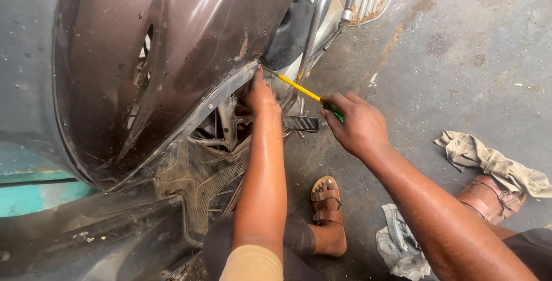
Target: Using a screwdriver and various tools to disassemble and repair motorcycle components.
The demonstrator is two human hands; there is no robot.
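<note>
Your left hand (259, 94) is tucked up under the lower edge of the brown scooter side panel (190, 45), fingers pressed against the dark trim strip (195, 117) that runs diagonally along that edge; whether those fingers are curled around anything you cannot tell, since the panel and the hand's own back hide them. There is little room there: the panel overhangs from above and left, and the exposed frame parts and the ribbed floorboard (201, 177) crowd in from below, so the hand sits in a narrow gap. Your right hand (356, 125) is out in the open, closed around the green handle of a screwdriver (299, 88) whose yellow shaft slants up and left, its tip meeting the panel's edge just above your left fingertips, at the corner where the brown panel ends against a darker body part. The black folding footrest (302, 123) juts out just below the shaft, between your two wrists, and a chrome tube (316, 22) rises just beside the tip. To the right the concrete floor (471, 56) lies open, leaving your right arm free to swing outward. Your sandalled foot (326, 203) rests under the left forearm, a tan rag (489, 163) lies well off to the right, and a grey cloth (399, 243) sits beneath your right forearm.
</note>
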